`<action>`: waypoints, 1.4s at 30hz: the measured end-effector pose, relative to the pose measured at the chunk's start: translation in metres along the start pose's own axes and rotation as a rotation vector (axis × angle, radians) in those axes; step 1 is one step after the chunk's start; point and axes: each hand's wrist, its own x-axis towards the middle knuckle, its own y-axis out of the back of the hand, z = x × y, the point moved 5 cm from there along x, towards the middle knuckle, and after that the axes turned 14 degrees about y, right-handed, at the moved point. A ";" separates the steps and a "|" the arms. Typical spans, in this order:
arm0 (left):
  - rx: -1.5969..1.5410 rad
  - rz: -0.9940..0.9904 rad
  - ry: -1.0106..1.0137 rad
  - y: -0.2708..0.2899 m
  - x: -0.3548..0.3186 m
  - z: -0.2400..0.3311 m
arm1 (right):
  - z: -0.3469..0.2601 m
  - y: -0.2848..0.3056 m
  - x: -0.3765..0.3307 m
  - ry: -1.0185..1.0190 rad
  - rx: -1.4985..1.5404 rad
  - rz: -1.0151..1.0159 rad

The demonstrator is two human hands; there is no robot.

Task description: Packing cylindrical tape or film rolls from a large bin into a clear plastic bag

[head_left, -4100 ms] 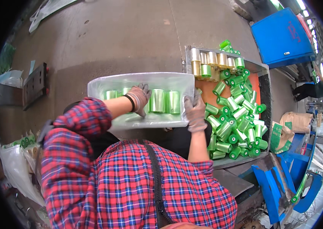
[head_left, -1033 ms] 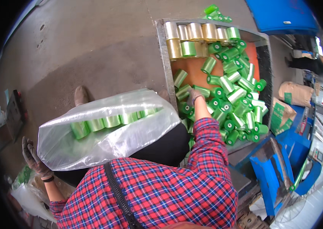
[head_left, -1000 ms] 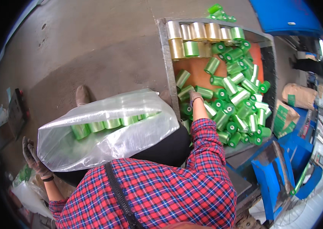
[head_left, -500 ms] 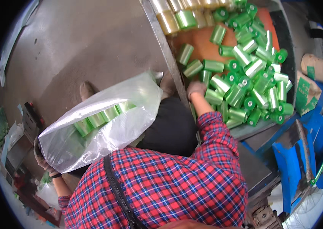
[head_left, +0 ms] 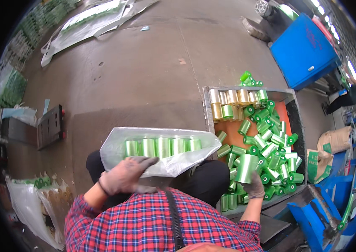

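A clear plastic bag (head_left: 173, 167) lies across my lap with several green film rolls (head_left: 163, 147) standing in a row inside it. My left hand (head_left: 127, 174), in a greyish glove, is at the bag's near left side with its thumb and fingers apart; it holds nothing. My right hand (head_left: 255, 188), also gloved, grips a green film roll (head_left: 246, 169) from its right side and below, tilted slightly. This roll is held above the pile of loose green rolls (head_left: 274, 161) in the low metal-edged bin (head_left: 207, 109) at my right.
Amber rolls (head_left: 230, 98) stand at the bin's far end, with small green rolls (head_left: 251, 80) beyond. Paper sacks (head_left: 333, 140) and blue metal parts (head_left: 308, 214) lie right of the bin. Farther off are a blue cabinet (head_left: 306, 52) and another person (head_left: 352, 94). A filled bag (head_left: 31, 206) sits lower left.
My right hand has come up out of the pile with a green roll. My left hand has let go of the bag's far left end and moved toward its near side. The view has swung up.
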 end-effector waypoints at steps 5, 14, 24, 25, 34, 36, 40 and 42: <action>0.416 -0.153 -0.151 -0.056 0.002 -0.044 | -0.061 -0.154 0.016 0.012 0.354 -0.288; -0.234 0.586 0.670 0.014 -0.026 -0.127 | 0.112 -0.305 0.105 -0.021 -1.210 -0.768; -0.723 0.583 0.269 -0.021 -0.013 -0.121 | 0.181 -0.348 0.093 -0.190 -1.438 -0.683; -0.743 0.566 0.297 -0.011 -0.018 -0.118 | 0.183 -0.348 0.098 -0.181 -1.475 -1.046; -0.446 1.056 0.539 -0.011 -0.066 -0.218 | 0.001 -0.070 0.238 0.439 -1.146 0.145; -0.476 1.010 0.530 -0.008 -0.043 -0.227 | 0.082 0.027 0.252 -0.136 -1.383 0.214; -0.388 1.028 0.623 0.000 -0.036 -0.223 | 0.202 0.083 0.265 -0.575 -1.471 0.232; -0.346 1.011 0.655 0.008 -0.041 -0.219 | 0.232 0.066 0.275 -0.525 -1.528 0.303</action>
